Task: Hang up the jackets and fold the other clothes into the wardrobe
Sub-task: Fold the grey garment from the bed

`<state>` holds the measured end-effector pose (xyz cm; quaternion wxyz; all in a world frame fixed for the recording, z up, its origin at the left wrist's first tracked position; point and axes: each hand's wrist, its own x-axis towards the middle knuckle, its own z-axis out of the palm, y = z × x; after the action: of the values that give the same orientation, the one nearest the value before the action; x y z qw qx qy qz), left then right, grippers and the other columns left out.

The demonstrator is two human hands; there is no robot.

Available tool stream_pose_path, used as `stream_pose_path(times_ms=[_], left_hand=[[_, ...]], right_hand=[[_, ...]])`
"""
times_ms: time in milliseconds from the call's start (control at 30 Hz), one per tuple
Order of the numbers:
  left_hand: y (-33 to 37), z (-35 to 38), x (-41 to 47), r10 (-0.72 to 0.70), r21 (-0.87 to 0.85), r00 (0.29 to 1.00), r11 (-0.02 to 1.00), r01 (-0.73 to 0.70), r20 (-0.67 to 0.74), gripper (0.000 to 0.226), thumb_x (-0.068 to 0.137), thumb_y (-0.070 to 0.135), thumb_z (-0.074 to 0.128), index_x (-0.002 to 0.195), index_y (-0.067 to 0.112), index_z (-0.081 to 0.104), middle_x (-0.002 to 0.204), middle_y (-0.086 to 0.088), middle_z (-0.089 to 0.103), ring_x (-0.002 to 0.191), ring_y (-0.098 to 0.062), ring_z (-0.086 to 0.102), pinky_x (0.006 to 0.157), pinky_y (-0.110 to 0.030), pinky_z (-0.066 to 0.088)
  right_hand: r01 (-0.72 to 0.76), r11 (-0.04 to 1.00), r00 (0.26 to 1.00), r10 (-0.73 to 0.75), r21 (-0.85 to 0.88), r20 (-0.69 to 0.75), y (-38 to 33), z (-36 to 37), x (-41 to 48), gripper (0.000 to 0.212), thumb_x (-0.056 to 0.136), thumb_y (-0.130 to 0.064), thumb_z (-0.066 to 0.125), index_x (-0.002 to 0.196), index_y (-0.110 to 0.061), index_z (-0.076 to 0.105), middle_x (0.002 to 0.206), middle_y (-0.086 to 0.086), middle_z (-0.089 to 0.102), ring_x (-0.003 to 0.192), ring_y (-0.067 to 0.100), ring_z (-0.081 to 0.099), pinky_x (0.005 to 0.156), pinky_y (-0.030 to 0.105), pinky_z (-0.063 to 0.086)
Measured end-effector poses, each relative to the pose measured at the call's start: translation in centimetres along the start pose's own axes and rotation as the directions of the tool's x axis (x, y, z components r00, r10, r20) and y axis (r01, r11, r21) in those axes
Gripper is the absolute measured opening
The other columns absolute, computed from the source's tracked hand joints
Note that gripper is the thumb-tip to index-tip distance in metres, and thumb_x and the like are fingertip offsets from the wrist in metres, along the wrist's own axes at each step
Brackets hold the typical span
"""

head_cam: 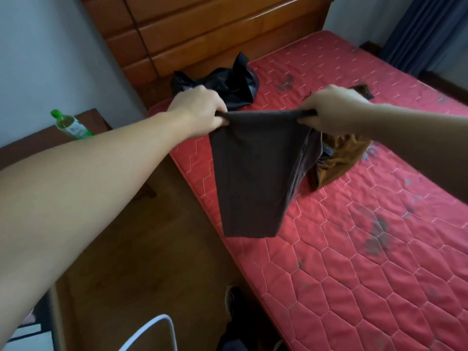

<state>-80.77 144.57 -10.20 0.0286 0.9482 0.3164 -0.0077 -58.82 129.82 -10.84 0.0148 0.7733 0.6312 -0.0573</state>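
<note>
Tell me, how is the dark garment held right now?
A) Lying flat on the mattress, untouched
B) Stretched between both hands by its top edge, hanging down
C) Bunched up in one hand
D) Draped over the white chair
B: the left hand and the right hand each pinch one end of the top edge of the dark garment, which hangs down in front of the red mattress.

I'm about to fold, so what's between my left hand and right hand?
In the head view, the top edge of a dark brown fabric garment runs taut between the left hand and the right hand, each gripping one end.
</note>
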Motion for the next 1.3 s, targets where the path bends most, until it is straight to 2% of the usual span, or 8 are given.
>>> stream_pose_path(times_ms=[100,267,433,667,800,933,1100,1300], left_hand=[[-2.1,-2.5,3.2,-0.003,-0.056,0.978,0.998,-0.009,-0.208,0.028,0.091,0.034,0.062,0.115,0.023,0.072,0.117,-0.012,0.068,0.11,-0.036,0.06,0.088,-0.043,0.048],[-4.6,-6.2,5.6,0.042,-0.128,0.858,0.984,-0.124,-0.513,0.033,0.084,0.041,0.057,0.1,0.018,0.076,0.1,-0.007,0.074,0.096,-0.027,0.067,0.08,-0.04,0.051],[-4.7,-0.3,1.0,0.232,-0.091,0.782,0.935,-0.344,-0.578,0.016,0.079,0.024,0.065,0.084,0.012,0.075,0.085,-0.01,0.072,0.078,-0.028,0.067,0.067,-0.035,0.052],[1.8,18.5,-7.8,0.197,-0.188,0.98,0.963,-0.192,0.011,0.013,0.076,0.024,0.063,0.081,0.02,0.073,0.09,0.003,0.071,0.088,-0.022,0.067,0.079,-0.031,0.045],[4.5,26.8,-12.9,0.114,-0.198,0.927,0.979,-0.045,0.357,0.014,0.085,0.023,0.057,0.096,0.023,0.067,0.107,0.006,0.068,0.103,-0.019,0.061,0.084,-0.029,0.038],[6.5,30.2,-17.2,0.112,-0.27,0.783,0.96,0.074,0.612,0.006,0.089,0.025,0.059,0.095,0.025,0.059,0.098,0.002,0.063,0.088,-0.023,0.057,0.071,-0.03,0.04],[6.6,31.3,-18.5,0.134,-0.386,0.731,0.903,0.188,0.669,0.014,0.089,0.031,0.062,0.08,0.029,0.052,0.085,0.007,0.056,0.083,-0.017,0.055,0.068,-0.03,0.04],[5.5,33.2,-15.1,-0.021,-0.593,0.827,0.687,0.419,0.561,0.012,0.082,0.031,0.075,0.079,0.025,0.064,0.082,0.001,0.067,0.08,-0.014,0.062,0.069,-0.03,0.049]], right_hand=[[-0.019,1.0,0.982,0.016,-0.013,-0.188,0.6,-3.2,3.0,0.017,0.097,-0.025,0.05,0.097,-0.02,0.065,0.078,-0.001,0.055,0.072,0.02,0.05,0.055,0.027,0.033],[0.087,0.992,0.848,-0.121,-0.089,-0.517,2.1,-6.9,5.2,0.025,0.095,-0.021,0.045,0.109,-0.013,0.065,0.1,0.014,0.064,0.098,0.036,0.058,0.077,0.042,0.045],[0.258,0.944,0.852,-0.323,-0.206,-0.412,1.4,-3.0,1.2,0.031,0.087,-0.016,0.042,0.099,-0.012,0.07,0.086,0.011,0.067,0.08,0.033,0.064,0.07,0.04,0.049],[0.301,0.952,0.954,-0.3,-0.055,0.016,-0.1,17.3,-7.0,0.01,0.068,-0.022,0.059,0.07,-0.025,0.069,0.068,-0.004,0.066,0.065,0.023,0.068,0.058,0.032,0.056],[0.187,0.981,0.929,-0.192,0.046,0.318,-2.9,27.8,-12.1,0.021,0.085,-0.026,0.05,0.092,-0.021,0.069,0.098,-0.002,0.07,0.095,0.026,0.065,0.078,0.035,0.051],[0.144,0.978,0.815,-0.203,0.149,0.543,-5.3,31.9,-16.3,0.016,0.085,-0.027,0.054,0.088,-0.016,0.065,0.092,0.002,0.067,0.087,0.027,0.059,0.064,0.03,0.038],[-0.07,0.946,0.645,-0.198,0.316,0.738,-4.9,32.7,-16.9,0.005,0.079,-0.021,0.057,0.079,-0.02,0.062,0.081,0.004,0.069,0.077,0.025,0.064,0.071,0.034,0.054],[-0.395,0.804,0.722,-0.028,0.445,0.692,-1.1,33.9,-14.5,0.008,0.083,-0.018,0.069,0.08,-0.01,0.067,0.07,-0.003,0.06,0.065,0.011,0.057,0.057,0.02,0.045]])
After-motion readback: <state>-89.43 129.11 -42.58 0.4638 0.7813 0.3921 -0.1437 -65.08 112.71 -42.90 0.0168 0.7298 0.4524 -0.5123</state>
